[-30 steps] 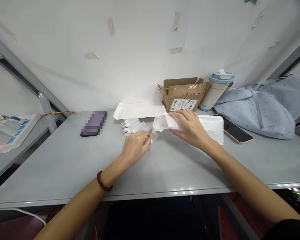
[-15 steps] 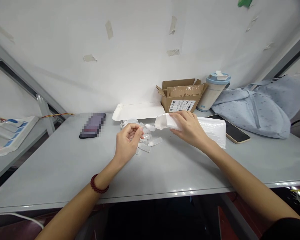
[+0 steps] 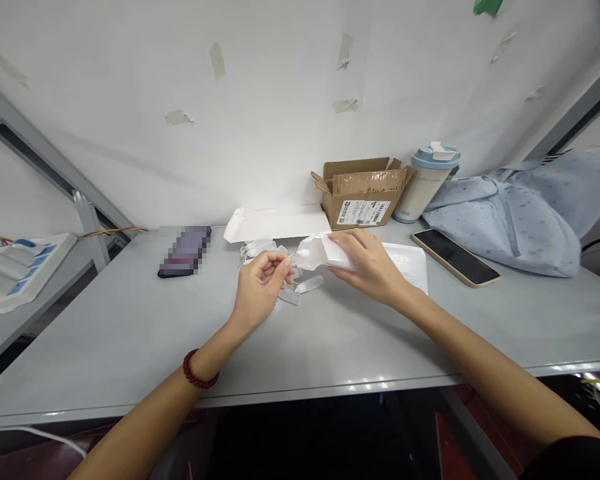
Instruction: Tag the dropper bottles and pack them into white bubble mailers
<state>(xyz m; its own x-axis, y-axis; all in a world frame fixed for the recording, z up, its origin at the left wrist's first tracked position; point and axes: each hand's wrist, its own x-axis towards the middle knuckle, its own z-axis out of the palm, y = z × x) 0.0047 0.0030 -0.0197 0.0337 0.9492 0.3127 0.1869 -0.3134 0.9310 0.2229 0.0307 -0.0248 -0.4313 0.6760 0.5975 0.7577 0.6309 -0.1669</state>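
My left hand (image 3: 260,285) is lifted a little off the grey table (image 3: 130,333), fingers pinched on a small clear packet right at the mouth of a white bag (image 3: 405,263). My right hand (image 3: 365,259) grips that bag's open end and holds it toward the left hand. More small clear packets (image 3: 303,288) lie on the table just below my hands, and a heap of white pieces (image 3: 257,248) sits behind the left hand.
A long white flat box (image 3: 280,221) lies at the back by the wall, an open cardboard box (image 3: 363,190) and a blue-lidded cup (image 3: 427,181) to its right. A phone (image 3: 453,255) and pale blue cloth (image 3: 520,213) lie right, a dark phone (image 3: 185,250) left.
My left hand rose from the table with a small packet and moved right to the bag mouth. My right hand drew the bag left toward it, uncovering the phone.
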